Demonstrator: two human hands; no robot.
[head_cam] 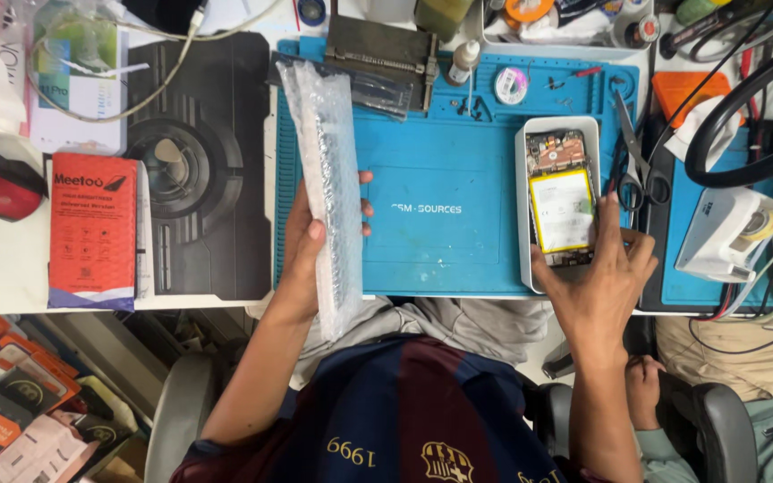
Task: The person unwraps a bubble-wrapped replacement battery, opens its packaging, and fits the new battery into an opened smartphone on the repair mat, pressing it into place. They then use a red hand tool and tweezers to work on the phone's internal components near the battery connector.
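Observation:
My left hand (308, 243) grips a long flat part wrapped in clear bubble plastic (327, 183), held on edge over the left side of the blue work mat (440, 224). My right hand (603, 273) rests with spread fingers on the lower end of an opened phone (561, 192), whose back is off so a white-and-yellow battery and circuit board show. The phone lies in a white frame at the mat's right side.
Scissors (634, 156) lie just right of the phone. A red box (93, 228) and a black round-centred device (191, 165) sit left. Cables, a white tape dispenser (725, 234) and an orange tray (686, 89) crowd the right. Another person's hand (644, 389) is at lower right.

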